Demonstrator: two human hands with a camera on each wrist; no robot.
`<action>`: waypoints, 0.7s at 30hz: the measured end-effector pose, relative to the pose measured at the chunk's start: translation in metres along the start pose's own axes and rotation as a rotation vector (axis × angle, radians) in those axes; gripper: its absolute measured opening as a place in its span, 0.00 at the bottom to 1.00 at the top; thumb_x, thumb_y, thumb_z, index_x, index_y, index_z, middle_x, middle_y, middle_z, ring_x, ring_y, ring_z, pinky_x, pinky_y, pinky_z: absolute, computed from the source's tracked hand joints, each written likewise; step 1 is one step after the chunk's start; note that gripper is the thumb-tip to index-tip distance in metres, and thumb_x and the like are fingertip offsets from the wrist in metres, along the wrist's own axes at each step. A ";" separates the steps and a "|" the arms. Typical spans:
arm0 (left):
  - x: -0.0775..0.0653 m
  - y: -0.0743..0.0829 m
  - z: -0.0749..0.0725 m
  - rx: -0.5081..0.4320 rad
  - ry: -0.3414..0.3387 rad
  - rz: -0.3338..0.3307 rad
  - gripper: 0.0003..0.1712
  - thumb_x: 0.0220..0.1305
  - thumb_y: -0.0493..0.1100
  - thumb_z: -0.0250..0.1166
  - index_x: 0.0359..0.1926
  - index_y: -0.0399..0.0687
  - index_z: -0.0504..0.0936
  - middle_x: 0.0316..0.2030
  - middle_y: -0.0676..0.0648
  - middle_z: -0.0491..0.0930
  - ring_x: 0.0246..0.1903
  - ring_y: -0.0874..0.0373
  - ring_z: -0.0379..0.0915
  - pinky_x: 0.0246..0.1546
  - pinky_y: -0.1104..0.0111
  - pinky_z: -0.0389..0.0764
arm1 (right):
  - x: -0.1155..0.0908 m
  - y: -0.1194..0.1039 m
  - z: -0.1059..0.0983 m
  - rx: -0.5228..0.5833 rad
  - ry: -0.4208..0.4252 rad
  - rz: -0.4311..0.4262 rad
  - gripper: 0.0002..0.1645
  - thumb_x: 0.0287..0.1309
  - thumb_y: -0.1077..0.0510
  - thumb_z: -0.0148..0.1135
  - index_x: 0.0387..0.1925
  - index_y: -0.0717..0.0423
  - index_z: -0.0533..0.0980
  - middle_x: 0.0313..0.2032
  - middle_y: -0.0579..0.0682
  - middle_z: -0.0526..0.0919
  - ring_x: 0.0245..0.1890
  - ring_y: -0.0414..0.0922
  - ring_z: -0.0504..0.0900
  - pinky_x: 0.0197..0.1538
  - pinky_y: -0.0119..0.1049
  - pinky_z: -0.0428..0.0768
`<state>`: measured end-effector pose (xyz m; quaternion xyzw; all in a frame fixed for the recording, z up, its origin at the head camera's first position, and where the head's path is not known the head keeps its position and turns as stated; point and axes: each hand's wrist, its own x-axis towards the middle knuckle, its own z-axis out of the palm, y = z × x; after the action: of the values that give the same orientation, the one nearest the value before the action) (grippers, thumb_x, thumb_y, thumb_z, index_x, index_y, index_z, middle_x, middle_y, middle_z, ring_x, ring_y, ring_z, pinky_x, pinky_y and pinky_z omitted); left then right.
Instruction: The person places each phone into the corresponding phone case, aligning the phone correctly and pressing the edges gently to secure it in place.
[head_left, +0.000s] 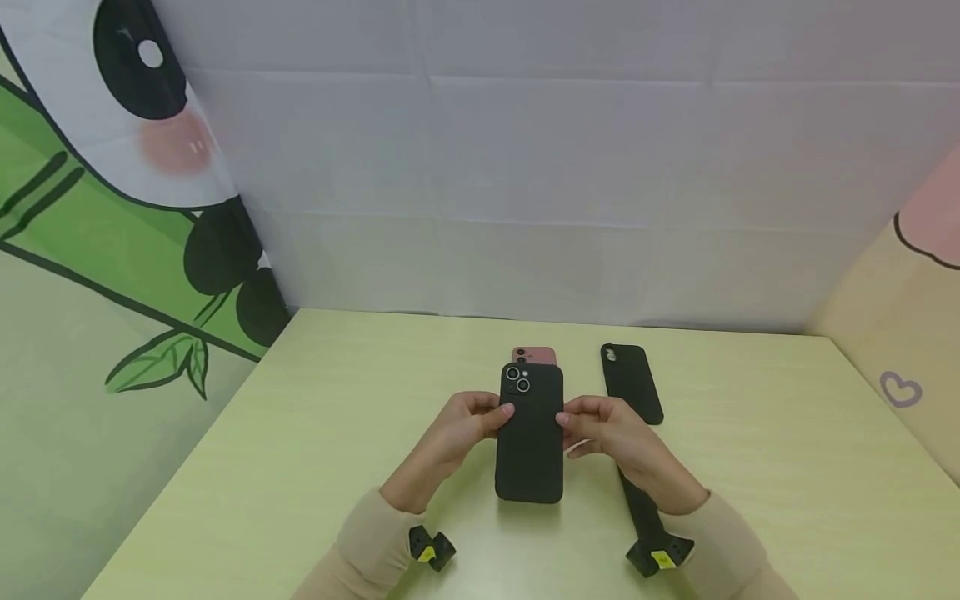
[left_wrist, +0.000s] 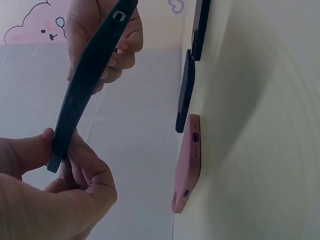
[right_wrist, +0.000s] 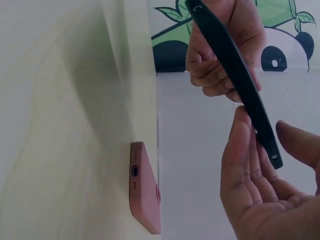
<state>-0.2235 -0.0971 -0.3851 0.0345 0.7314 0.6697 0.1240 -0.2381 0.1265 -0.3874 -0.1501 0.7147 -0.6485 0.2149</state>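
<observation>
Both hands hold up a phone in a black case (head_left: pixel 529 450), its back and two ringed lenses facing the head camera. My left hand (head_left: pixel 461 433) pinches its left edge, thumb on the back and fingers behind. On the opposite edge, my right hand (head_left: pixel 618 437) has its thumb at the rim and fingers behind, as the right wrist view also shows. A pink phone (left_wrist: pixel 189 160) lies on the table beyond, partly hidden by the held one in the head view. Right of it lies a black phone case (head_left: pixel 636 385) with camera cutouts.
Another flat black item (left_wrist: pixel 201 30) lies nearer, mostly hidden beneath the right forearm in the head view. The pale wood-look table (head_left: pixel 337 375) ends at a white cloth backdrop (head_left: pixel 525 167). Small black cameras (head_left: pixel 432 548) sit at both wrists.
</observation>
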 end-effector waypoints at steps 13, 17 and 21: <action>0.004 -0.007 0.004 -0.047 -0.042 0.003 0.21 0.63 0.44 0.58 0.48 0.30 0.74 0.35 0.48 0.78 0.34 0.61 0.75 0.46 0.67 0.77 | 0.003 0.005 0.003 -0.001 0.106 -0.051 0.10 0.59 0.66 0.55 0.35 0.74 0.70 0.20 0.43 0.76 0.21 0.40 0.76 0.33 0.33 0.79; 0.004 -0.011 0.005 -0.032 -0.054 -0.014 0.21 0.63 0.44 0.59 0.49 0.31 0.74 0.37 0.46 0.78 0.35 0.60 0.75 0.46 0.66 0.76 | 0.003 0.005 0.003 0.020 0.160 -0.032 0.10 0.59 0.66 0.55 0.36 0.73 0.70 0.20 0.43 0.76 0.22 0.40 0.76 0.34 0.33 0.78; 0.001 -0.016 0.006 0.017 -0.119 -0.038 0.21 0.62 0.45 0.60 0.49 0.31 0.74 0.39 0.43 0.78 0.35 0.60 0.76 0.44 0.65 0.78 | 0.004 0.006 0.000 0.045 0.217 -0.021 0.09 0.59 0.66 0.54 0.37 0.72 0.69 0.20 0.42 0.77 0.24 0.40 0.76 0.36 0.33 0.78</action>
<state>-0.2208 -0.0926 -0.4013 0.0614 0.7288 0.6579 0.1797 -0.2415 0.1248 -0.3935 -0.0816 0.7173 -0.6791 0.1329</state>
